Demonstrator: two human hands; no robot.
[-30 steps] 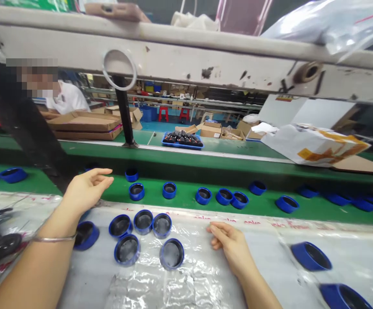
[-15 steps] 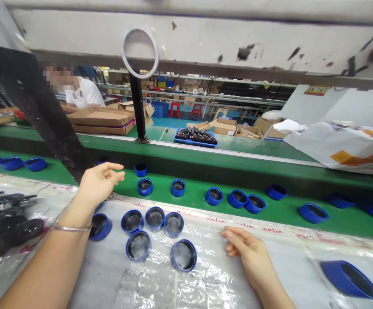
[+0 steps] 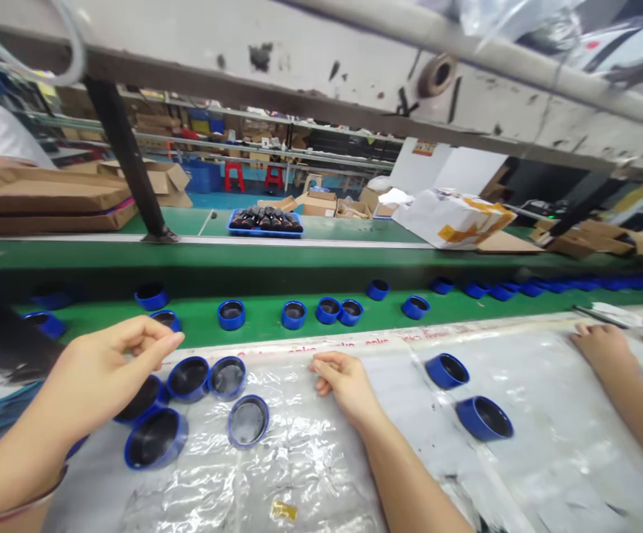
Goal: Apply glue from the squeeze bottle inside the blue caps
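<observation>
1. Hovering beside the near edge of the green belt (image 3: 260, 317), the left hand (image 3: 96, 374) had its thumb and curled fingers loosely apart, with nothing seen between them; the nearest blue cups (image 3: 188, 379) lay just below and beside it.
2. Over the plastic sheet (image 3: 321, 459), the right hand (image 3: 341, 381) was half curled, thumb and fingers not closed on anything visible.
3. Progress could only be judged from the layout: a cluster of cups sat on the sheet near the left hand, with one cup (image 3: 248, 420) slightly apart, and a longer row (image 3: 293, 314) stood on the belt. Which had been handled and which were left, the view did not settle.
4. Farther right on the sheet, two more cups (image 3: 447, 370) (image 3: 485, 418) lay near each other, between the right hand and a co-worker's hand (image 3: 604, 355).
5. All the cups whose mouths showed were blue outside and black inside; no separate contents could be made out.
6. Across the belt, a blue tray (image 3: 266, 234) held a pile of black pieces with orange touches.
7. Shallow cardboard boxes (image 3: 49, 196) were stacked at the left, their contents unclear, and a white-wrapped box (image 3: 455, 218) bore orange tape.
</observation>
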